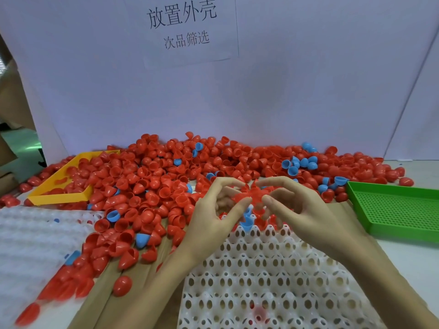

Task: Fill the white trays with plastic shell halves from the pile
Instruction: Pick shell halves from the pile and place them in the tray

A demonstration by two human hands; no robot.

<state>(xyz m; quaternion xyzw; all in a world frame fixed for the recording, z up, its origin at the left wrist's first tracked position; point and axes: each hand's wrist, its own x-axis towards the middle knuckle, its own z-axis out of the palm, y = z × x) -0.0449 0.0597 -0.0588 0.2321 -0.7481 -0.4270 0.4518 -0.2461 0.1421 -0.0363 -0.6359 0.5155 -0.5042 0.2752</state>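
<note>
your left hand (213, 210) and right hand (292, 205) cup loose red plastic shell halves (251, 198), fingers curled | over far edge of white perforated plastic tray (273, 269) | light, stiff, slick: pinch rims | pile (166, 174) behind

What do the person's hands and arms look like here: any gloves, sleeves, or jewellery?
Both the left hand and the right hand are bare: no gloves, no rings that can be made out. The forearms are uncovered down to the frame edge, with no sleeve, watch or wristband in view.
</note>
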